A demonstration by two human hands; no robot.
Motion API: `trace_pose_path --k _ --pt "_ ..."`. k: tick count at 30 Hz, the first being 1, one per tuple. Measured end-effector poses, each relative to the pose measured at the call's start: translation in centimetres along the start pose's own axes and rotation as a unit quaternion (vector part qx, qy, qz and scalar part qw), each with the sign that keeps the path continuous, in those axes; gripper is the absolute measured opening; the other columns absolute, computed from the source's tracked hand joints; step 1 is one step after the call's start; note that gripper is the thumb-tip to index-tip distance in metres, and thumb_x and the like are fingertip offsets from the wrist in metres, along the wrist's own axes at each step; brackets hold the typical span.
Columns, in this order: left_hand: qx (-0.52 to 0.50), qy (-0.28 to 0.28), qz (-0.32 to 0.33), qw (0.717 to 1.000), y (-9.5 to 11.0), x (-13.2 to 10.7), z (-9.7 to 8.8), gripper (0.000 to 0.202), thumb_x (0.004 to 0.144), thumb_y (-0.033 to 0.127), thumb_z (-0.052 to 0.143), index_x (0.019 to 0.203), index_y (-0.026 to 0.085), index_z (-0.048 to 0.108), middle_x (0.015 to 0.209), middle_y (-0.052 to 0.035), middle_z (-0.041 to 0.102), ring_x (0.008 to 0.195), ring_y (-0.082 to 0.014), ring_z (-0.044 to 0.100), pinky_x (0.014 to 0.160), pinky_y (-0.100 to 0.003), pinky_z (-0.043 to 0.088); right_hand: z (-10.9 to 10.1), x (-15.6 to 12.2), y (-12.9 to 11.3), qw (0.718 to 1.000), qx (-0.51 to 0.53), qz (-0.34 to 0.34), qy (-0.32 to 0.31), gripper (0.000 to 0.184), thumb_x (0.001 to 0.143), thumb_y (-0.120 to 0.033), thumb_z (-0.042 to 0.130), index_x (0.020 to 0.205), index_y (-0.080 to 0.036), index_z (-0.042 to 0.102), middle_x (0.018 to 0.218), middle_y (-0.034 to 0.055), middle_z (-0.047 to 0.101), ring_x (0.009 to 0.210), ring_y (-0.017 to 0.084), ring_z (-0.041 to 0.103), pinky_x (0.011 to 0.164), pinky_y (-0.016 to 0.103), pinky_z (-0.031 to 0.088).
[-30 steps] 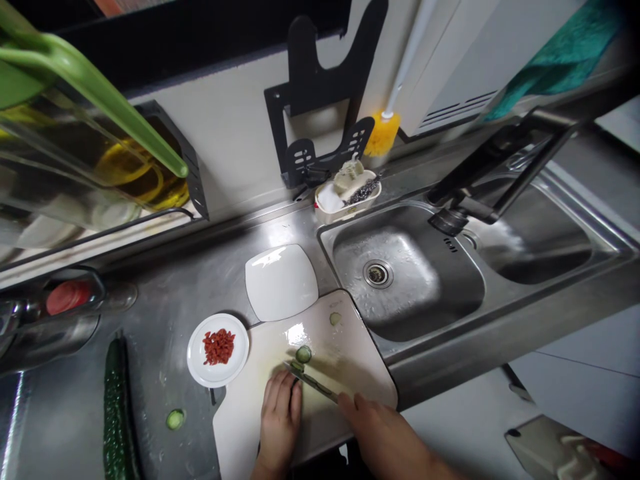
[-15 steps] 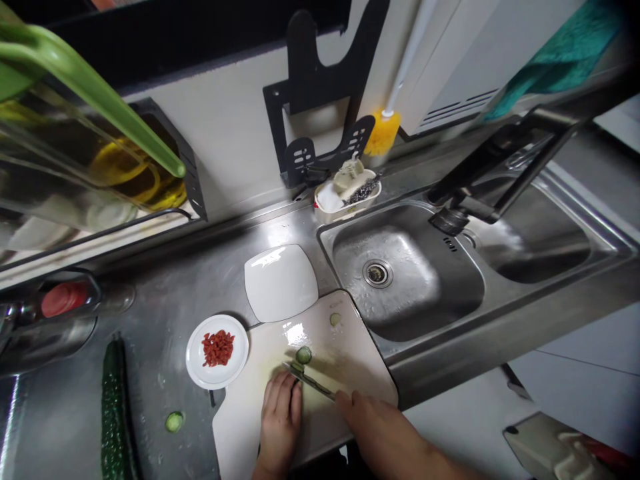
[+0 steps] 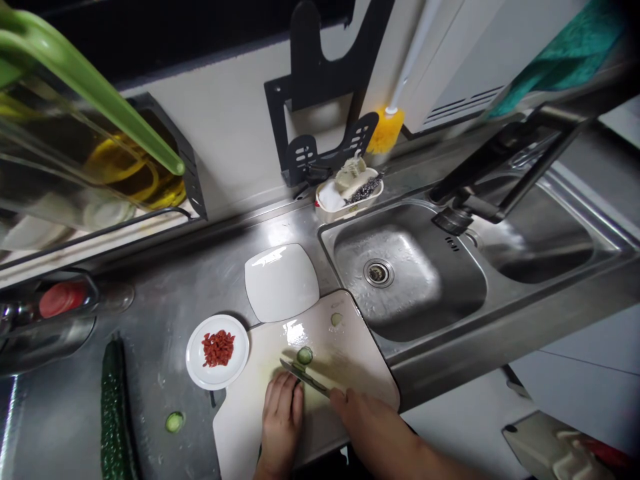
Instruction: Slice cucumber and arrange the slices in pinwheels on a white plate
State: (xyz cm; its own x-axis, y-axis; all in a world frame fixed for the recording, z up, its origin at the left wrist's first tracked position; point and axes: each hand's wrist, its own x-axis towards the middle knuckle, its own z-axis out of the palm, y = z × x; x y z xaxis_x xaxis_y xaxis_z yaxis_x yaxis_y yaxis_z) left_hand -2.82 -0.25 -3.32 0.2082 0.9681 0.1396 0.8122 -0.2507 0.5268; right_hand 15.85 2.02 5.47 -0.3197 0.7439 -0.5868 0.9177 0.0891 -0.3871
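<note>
A pale cutting board [image 3: 350, 360] lies on the steel counter beside the sink. My left hand [image 3: 280, 420] rests on the board with fingers together, pressing down on a cucumber piece that it mostly hides. My right hand [image 3: 365, 423] is closed on the handle of a knife [image 3: 305, 378], whose blade lies just in front of my left fingertips. A cut cucumber slice [image 3: 305, 355] sits past the blade, and a smaller piece [image 3: 337, 319] lies near the board's far edge.
A round white plate [image 3: 217, 370] with red berries sits left of the board, a square white plate [image 3: 281, 281] behind it. A whole cucumber [image 3: 114, 413] and a loose slice [image 3: 175, 421] lie at left. The sink [image 3: 410, 280] and faucet [image 3: 480, 187] are right.
The knife and my right hand have shifted slightly left along the cucumber. My left hand stays almost still.
</note>
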Motion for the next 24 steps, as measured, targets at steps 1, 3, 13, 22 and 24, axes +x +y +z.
trace_pose_path --k 1,3,13,22,24 --pt "0.000 -0.001 0.000 1.000 0.0 0.0 0.0 0.022 0.090 0.017 0.044 0.106 0.016 0.059 0.104 -0.0087 0.067 0.105 -0.0212 0.060 0.091 -0.040 0.050 0.0 0.1 0.0 1.000 -0.013 -0.004 -0.007 0.033 0.076 0.004 0.041 0.093 -0.018 0.059 0.074 0.0051 0.064 0.063 0.021 0.063 0.051 0.026 0.042" --pt "0.000 -0.003 0.002 1.000 0.0 0.0 0.0 0.022 0.089 0.017 0.045 0.106 0.016 0.059 0.104 -0.0088 0.067 0.105 -0.0208 0.060 0.091 -0.039 0.050 -0.1 0.2 -0.2 0.998 -0.049 -0.010 -0.026 0.035 0.076 0.004 0.039 0.095 -0.018 0.059 0.076 0.0057 0.064 0.064 0.021 0.063 0.051 0.026 0.043" --pt "0.001 -0.003 0.001 1.000 0.3 0.3 -0.2 0.023 0.089 0.017 0.044 0.106 0.017 0.060 0.103 -0.0081 0.068 0.104 -0.0208 0.061 0.092 -0.039 0.050 1.2 1.2 -0.6 0.995 -0.098 -0.004 -0.020 0.032 0.079 -0.001 0.042 0.100 -0.017 0.059 0.079 0.0076 0.066 0.066 0.021 0.063 0.053 0.026 0.045" --pt "-0.005 -0.010 -0.002 1.000 0.3 0.3 -0.1 0.024 0.089 0.015 0.045 0.109 0.017 0.058 0.106 -0.0079 0.067 0.105 -0.0204 0.060 0.094 -0.040 0.048 2.3 2.4 -0.1 0.998 -0.060 0.006 -0.013 0.038 0.076 0.000 0.038 0.100 -0.018 0.060 0.081 0.0070 0.067 0.070 0.020 0.062 0.058 0.027 0.045" --pt "-0.009 -0.010 -0.005 1.000 0.4 0.4 -0.2 0.025 0.089 0.015 0.045 0.110 0.017 0.058 0.106 -0.0076 0.067 0.104 -0.0200 0.060 0.093 -0.040 0.049 2.0 2.3 0.0 0.999 -0.047 0.009 -0.009 0.037 0.075 0.000 0.037 0.097 -0.018 0.061 0.078 0.0059 0.066 0.069 0.020 0.062 0.058 0.026 0.044"
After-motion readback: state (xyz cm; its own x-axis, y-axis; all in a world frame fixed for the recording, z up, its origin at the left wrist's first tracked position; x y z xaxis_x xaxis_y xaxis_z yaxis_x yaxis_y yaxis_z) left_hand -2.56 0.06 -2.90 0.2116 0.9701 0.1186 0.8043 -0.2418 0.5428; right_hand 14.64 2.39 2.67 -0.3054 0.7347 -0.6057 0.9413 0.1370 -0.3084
